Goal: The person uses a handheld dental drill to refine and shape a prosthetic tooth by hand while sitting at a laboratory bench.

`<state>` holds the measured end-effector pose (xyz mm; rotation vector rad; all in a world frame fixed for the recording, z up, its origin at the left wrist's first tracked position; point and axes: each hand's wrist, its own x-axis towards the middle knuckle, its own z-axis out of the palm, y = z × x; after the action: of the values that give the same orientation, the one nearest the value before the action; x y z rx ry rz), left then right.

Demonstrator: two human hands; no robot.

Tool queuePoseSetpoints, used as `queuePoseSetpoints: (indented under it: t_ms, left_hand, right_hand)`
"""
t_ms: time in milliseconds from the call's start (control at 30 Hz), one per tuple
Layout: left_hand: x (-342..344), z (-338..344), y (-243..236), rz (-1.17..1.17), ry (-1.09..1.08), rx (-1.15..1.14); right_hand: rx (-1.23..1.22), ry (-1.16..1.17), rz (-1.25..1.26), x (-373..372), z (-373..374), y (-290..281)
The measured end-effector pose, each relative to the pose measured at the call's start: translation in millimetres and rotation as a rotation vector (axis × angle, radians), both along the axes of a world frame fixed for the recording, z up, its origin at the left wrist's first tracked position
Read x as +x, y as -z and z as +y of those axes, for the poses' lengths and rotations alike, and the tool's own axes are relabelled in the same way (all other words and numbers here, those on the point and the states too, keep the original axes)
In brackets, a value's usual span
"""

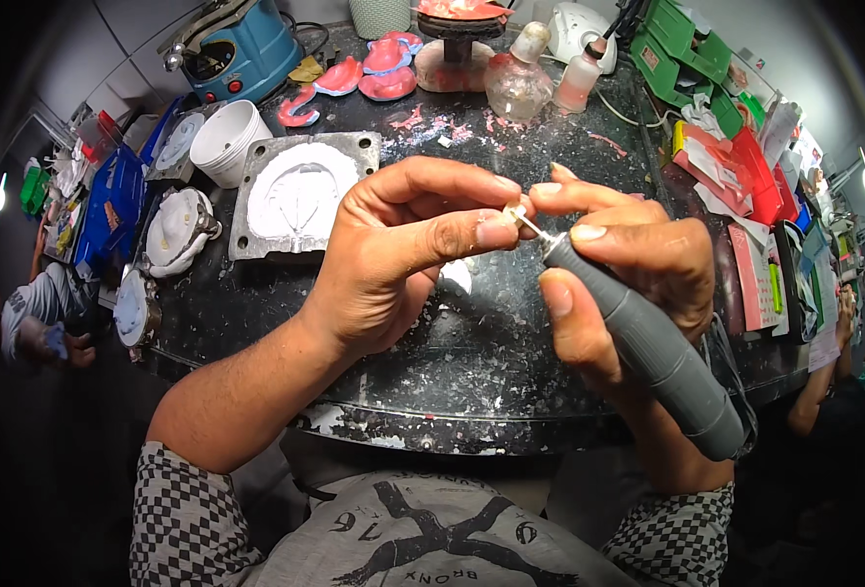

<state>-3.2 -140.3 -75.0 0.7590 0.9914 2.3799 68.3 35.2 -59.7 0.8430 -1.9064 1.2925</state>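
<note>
Between its thumb and fingertips my left hand (378, 240) pinches a small ivory-coloured piece (516, 209) that looks like an artificial tooth. My right hand (647, 240) is wrapped round a grey rotary handpiece (662, 352), held slanting with its cord end toward me. The thin metal bur (538, 229) at its front points at the tooth; whether it touches is too small to tell. Both hands are raised above the black worktop (471, 372), fingertips close together. Below them on the worktop lies a white fragment (457, 277). Left of my left hand sits a metal flask half filled with white plaster (300, 186).
At the back are pink-and-blue arch-shaped pieces (386, 84), a glass bottle (518, 90) and a squeeze bottle (580, 78). A white tub (227, 145) and blue machine (242, 54) stand left. Green bins (682, 49) line the right. Pink shavings litter the worktop. People are at both sides.
</note>
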Motion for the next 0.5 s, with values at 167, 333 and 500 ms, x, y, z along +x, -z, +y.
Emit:
queuePoseSetpoints:
  t_ms: [167,333,500]
  left_hand:
    - [0.3,0.7,-0.2,-0.003,0.008,0.014]
    - [0.8,-0.3,-1.7,-0.008,0.001,-0.001]
    - [1.4,-0.2,-3.6,-0.006,0.008,0.003]
  right_hand:
    - [-0.019,0.027,-0.023,-0.1,-0.3,0.9]
    - [-0.055,-0.002,-0.033,-0.6,-0.2,1.9]
    - [-0.034,0.015,-0.013,-1.2,-0.9,-0.8]
